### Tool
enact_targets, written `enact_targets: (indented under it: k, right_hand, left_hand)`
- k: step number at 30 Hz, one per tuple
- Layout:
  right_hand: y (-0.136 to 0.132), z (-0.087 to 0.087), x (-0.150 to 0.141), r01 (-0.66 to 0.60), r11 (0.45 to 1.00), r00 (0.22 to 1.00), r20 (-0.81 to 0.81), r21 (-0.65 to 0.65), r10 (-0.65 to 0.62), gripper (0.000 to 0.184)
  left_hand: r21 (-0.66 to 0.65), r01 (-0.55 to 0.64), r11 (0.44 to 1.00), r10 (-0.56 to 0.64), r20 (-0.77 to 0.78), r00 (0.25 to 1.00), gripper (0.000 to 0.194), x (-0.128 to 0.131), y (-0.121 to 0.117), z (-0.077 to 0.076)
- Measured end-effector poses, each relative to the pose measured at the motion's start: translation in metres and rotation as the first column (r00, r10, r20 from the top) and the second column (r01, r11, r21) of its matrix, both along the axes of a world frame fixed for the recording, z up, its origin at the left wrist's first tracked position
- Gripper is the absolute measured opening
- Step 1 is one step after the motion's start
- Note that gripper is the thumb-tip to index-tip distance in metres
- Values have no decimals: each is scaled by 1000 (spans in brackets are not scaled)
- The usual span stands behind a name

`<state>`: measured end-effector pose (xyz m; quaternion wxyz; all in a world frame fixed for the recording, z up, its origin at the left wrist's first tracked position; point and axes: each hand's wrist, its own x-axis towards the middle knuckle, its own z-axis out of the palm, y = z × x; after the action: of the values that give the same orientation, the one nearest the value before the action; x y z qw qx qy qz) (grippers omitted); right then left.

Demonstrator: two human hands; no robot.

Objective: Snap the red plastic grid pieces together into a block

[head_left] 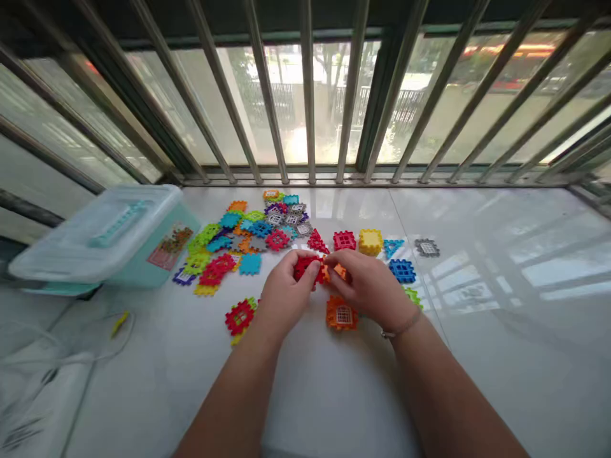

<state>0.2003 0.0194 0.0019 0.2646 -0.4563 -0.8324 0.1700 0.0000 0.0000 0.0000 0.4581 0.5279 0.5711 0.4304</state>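
Your head camera looks forward and down from your head. It sits close above the glossy white ledge (482, 356) and faces the window bars (308, 83).

A red notched plastic block (304, 268) is being gripped in the left hand (285, 296), just beside an orange notched piece (338, 272) pinched by the right hand (370, 286). Toward six o'clock of them, a boxy orange block (342, 314) with a grid window is sitting on the bench (305, 394).

text: none legible | plastic box label (167, 247): picture, any wording too small
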Motion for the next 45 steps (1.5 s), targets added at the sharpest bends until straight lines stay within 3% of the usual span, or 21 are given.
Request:
enact_targets:
  k: [8, 19, 26, 34, 40, 45]
  right_hand:
    - [-1, 0, 0, 7, 999, 1000, -17, 53, -6, 19]
    - [-4, 7, -4, -24, 998, 997, -72, 54, 28, 23]
    - [-3, 3, -8, -19, 998, 999, -39, 57, 21, 38]
    - [-4, 5, -8, -10, 996, 998, -59, 89, 15, 33]
    - [-4, 4, -9, -30, 993, 997, -64, 115, 37, 56]
    - [-4, 3, -10, -14, 993, 997, -71, 119, 22, 44]
  left_hand:
    - [1, -14, 1000, 13, 203, 979, 34, 1, 0, 0]
    - [45, -52, 998, 44, 156, 987, 25, -1, 2, -6]
    - [24, -30, 999, 25, 175, 984, 24, -1, 2, -8]
    - [15, -37, 999, 32, 234, 972, 26, 2, 1, -4]
    - [-30, -89, 996, 94, 339, 936, 33, 3, 2, -3]
    - [-44, -68, 997, 79, 381, 921, 36, 4, 1, -1]
